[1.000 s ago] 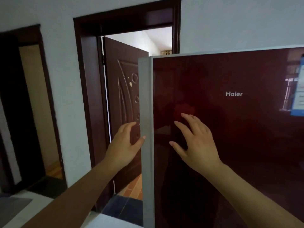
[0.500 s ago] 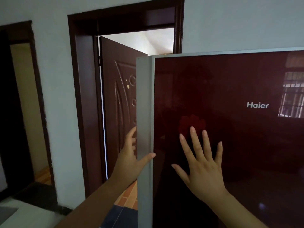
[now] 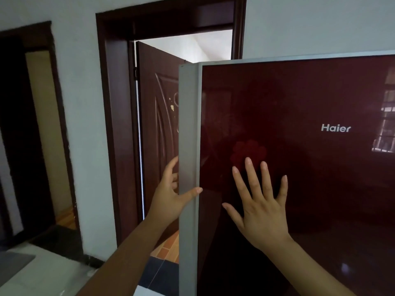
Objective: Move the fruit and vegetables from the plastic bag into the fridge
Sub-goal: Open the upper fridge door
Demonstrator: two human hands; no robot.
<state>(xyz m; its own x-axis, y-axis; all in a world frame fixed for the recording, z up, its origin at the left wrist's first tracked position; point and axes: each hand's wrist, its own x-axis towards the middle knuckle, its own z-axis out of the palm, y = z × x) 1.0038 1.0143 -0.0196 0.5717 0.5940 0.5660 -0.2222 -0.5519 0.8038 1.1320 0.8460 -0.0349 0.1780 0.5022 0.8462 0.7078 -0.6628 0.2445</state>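
1. Background: a white wall [image 3: 81, 82] holds a dark brown door frame [image 3: 111, 103]. Inside it a brown panelled wooden door [image 3: 158, 124] stands ajar, with orange floor tiles [image 3: 168, 246] at its foot. A second, darker doorway [image 3: 42, 124] lies further left.
2. The fridge door [image 3: 299, 103] fills the right half of our view. It is upright and glossy dark red, with a silver edge strip [image 3: 189, 124] running down its left side. The fridge's inside is hidden behind it.
3. A white Haier logo [image 3: 335, 128] sits toward the right of the panel. A window reflection [image 3: 384, 129] shows at the far right margin.
4. The left grip [image 3: 171, 195] clasps the silver edge strip. The thumb lies across the front of the strip, and its tip reaches the border of the red panel. The fingers pass round behind the strip and are only partly visible.
5. The right grip [image 3: 260, 208] is spread against the red panel, just right of the strip and below-left of the logo. Its four fingers are straight and fanned upward, with the thumb out to the left. We cannot tell whether the palm itself touches.
6. The two grips are near each other at about the same height, with the strip between them.
7. At lower left is a pale surface [image 3: 42, 274] that we cannot identify.
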